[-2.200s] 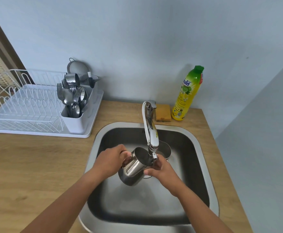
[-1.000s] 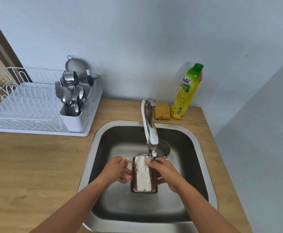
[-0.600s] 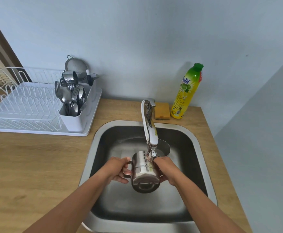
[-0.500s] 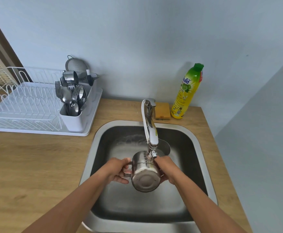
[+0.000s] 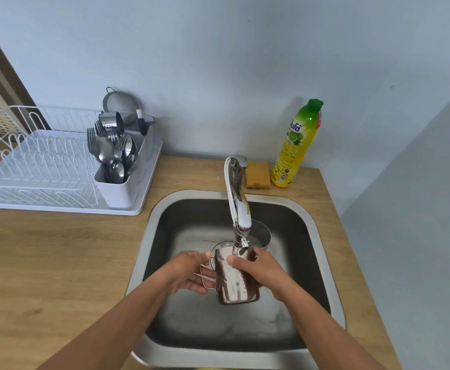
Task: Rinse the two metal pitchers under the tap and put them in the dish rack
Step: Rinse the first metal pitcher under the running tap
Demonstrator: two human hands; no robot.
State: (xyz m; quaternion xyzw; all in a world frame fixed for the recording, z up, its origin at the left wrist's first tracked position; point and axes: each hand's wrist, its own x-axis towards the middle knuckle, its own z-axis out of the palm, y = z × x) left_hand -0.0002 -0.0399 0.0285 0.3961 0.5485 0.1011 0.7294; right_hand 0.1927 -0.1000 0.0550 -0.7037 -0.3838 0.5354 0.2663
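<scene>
Holding the pitcher (image 5: pixel 236 283) under the tap (image 5: pixel 239 209), I curl my left grip (image 5: pixel 189 271) round its handle and wrap my right grip (image 5: pixel 261 271) round its body; wet steel may slip onto the second pitcher (image 5: pixel 262 232).

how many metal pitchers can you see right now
2. The held pitcher is gripped by the left hand and right hand under the tap; the second pitcher stands in the sink behind the tap, partly hidden by it.

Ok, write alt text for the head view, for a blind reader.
Left hand and right hand hold a metal pitcher under the tap over a sink; a second pitcher sits behind it. A dish rack stands at left.
</scene>
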